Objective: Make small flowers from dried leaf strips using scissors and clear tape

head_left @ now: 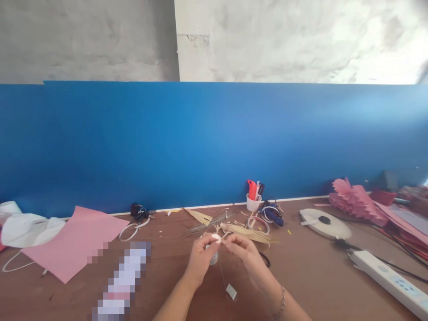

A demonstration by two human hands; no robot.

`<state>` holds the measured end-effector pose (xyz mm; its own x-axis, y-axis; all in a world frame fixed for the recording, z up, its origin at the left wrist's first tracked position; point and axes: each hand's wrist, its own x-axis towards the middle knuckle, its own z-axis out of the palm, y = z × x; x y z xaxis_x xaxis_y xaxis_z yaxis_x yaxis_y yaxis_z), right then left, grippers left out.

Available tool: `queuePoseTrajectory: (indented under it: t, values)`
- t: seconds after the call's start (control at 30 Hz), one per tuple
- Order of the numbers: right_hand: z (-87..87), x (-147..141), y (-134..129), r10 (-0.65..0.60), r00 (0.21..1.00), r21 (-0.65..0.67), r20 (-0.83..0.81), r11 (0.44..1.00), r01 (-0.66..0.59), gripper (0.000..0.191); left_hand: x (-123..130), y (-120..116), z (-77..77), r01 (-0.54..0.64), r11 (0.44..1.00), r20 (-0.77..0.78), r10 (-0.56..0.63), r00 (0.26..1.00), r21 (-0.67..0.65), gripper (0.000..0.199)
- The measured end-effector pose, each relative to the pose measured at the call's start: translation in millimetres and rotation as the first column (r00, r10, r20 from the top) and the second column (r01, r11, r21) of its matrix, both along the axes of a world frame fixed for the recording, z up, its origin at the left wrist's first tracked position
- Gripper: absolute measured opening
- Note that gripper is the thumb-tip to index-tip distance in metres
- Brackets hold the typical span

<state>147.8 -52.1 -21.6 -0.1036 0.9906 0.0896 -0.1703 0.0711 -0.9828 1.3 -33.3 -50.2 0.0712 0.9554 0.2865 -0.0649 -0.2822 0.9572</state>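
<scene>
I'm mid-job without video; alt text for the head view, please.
A person's left hand and right hand meet over a brown table, the left pinching a small white piece, too small to identify. Beyond them are straw-coloured strips and a white cup; a pink sheet lies left, a power strip right.

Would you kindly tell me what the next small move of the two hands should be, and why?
I would probably hold the left hand still and ease the right hand slightly closer to the white piece, since the left pinches it and the right's fingertips are just beside it. Whether the right grips anything is too small to tell.
</scene>
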Motion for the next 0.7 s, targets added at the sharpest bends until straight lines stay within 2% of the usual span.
queuePoseTrajectory:
  t: [0.2,0.3,0.43,0.7]
  values:
    - [-5.2,1,3,0.007,1.000,0.000,0.031,1.000,-0.007,0.028,-1,0,-1.3,0.086,0.990,0.073,-0.078,0.994,-0.108,0.038]
    - [-8.6,5,7,-0.039,0.998,0.004,0.048,0.999,0.039,0.028,-4,1,-0.7,0.136,0.981,0.091,-0.124,0.988,-0.137,0.038]
    - [-14.4,12,12,-0.106,0.993,-0.011,0.047,0.994,0.107,0.039,-6,0,2.4,0.201,0.965,0.072,-0.192,0.979,-0.167,0.037]
    - [-3.9,10,5,0.056,0.998,-0.034,-0.019,0.998,-0.056,0.022,-4,-6,8.7,0.272,0.945,0.008,-0.275,0.961,-0.179,0.034]
